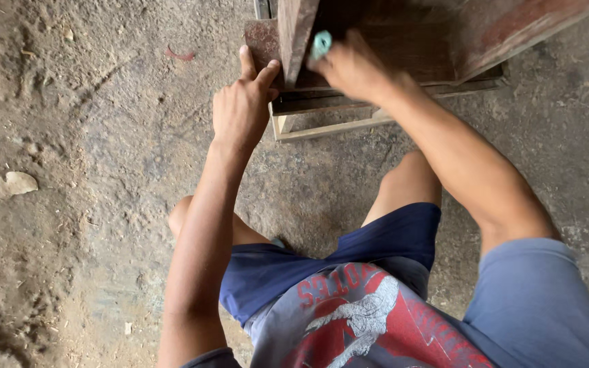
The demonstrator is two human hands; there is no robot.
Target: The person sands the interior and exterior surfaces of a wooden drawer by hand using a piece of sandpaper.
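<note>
A dark reddish-brown upright wooden board (294,37) on the dirt floor (90,170) is gripped by the left hand (240,105); a small pale-green piece (320,44) is pinched by the right hand (352,68). The board is judged stiff and heavy, best gripped by its edges.

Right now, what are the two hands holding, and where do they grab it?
The left hand grips the front edge of the reddish wooden panel. The right hand holds a small pale-green object by its lower end against the wood.

I wear navy shorts (335,262) and a grey-blue T-shirt (526,307) with short sleeves. Its front carries a red print (376,320) with a pale grey figure. My forearms and knees are bare.
</note>
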